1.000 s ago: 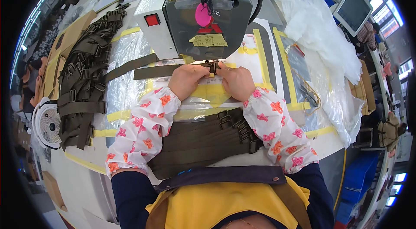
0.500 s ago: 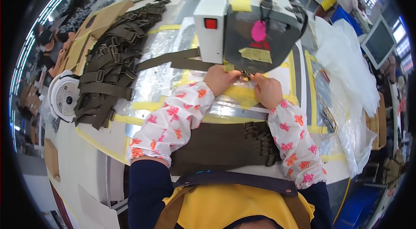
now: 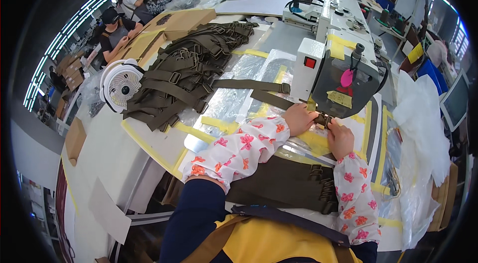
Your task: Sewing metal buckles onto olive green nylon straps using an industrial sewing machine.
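Observation:
My left hand (image 3: 300, 119) is closed on the end of a dark olive webbing strap (image 3: 270, 99) at the front of a white sewing machine (image 3: 306, 70). A metal buckle (image 3: 323, 119) sits at that strap end, between my two hands. My right hand (image 3: 341, 140) pinches the buckle from the other side. The machine's dark front cover (image 3: 344, 89) hangs just above my fingers, and the needle area is hidden. Another strap (image 3: 249, 85) with a buckle at its tip lies just behind. Nearer to me rests a neat stack of straps (image 3: 279, 182), buckles at its right end.
A tangled heap of buckled straps (image 3: 186, 66) lies at the left beside a small white fan (image 3: 121, 86) and flat cardboard (image 3: 181, 23). Yellow tape (image 3: 383, 143) and clear sheeting cover the worktop. White plastic wrap (image 3: 420, 123) bunches at the right. Two people (image 3: 115, 34) are at the far left.
The view has turned left and up, so the machine and hands appear farther right and lower. Both hands stay at the machine, and the buckle between them shows more.

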`<state>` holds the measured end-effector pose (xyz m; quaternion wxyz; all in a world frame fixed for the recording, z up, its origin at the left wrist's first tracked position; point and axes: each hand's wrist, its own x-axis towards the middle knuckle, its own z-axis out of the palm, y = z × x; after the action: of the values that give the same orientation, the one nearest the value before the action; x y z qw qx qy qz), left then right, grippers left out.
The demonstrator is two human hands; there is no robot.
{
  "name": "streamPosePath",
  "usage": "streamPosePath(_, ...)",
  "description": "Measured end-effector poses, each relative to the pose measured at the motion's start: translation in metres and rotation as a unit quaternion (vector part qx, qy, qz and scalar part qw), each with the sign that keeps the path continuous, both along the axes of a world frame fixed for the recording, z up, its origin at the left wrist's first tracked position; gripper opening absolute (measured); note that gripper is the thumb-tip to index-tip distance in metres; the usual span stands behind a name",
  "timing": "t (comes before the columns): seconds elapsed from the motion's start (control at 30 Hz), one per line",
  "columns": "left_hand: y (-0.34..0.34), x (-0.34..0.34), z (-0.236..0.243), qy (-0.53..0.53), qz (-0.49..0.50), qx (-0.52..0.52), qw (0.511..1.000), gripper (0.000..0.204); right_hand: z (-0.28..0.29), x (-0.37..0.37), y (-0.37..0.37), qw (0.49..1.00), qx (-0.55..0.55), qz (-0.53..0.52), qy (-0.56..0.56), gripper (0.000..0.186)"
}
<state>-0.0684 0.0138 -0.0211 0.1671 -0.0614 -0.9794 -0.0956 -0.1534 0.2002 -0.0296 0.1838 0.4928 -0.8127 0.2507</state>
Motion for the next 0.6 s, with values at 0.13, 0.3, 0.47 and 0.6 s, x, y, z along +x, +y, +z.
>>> streamPosePath(0.13,-0.009,0.006,0.003,-0.073,-0.061,-0.039,0.995,0.031,0.002,0.002,0.006,0.998,0.041,0.024,0.036,0.018)
streamPosePath(0.3,-0.027,0.032,0.012,0.068,0.016,-0.15,0.986,0.023,0.015,-0.003,0.002,0.997,-0.023,0.007,-0.074,0.015)
streamPosePath(0.47,-0.077,0.062,0.031,0.136,0.034,-0.147,0.979,0.029,0.019,0.029,-0.026,0.989,-0.07,0.127,-0.008,0.013)
streamPosePath(0.6,-0.142,0.059,0.03,0.078,0.099,-0.235,0.964,0.035,0.01,0.044,-0.078,0.991,0.045,0.084,0.089,0.018)
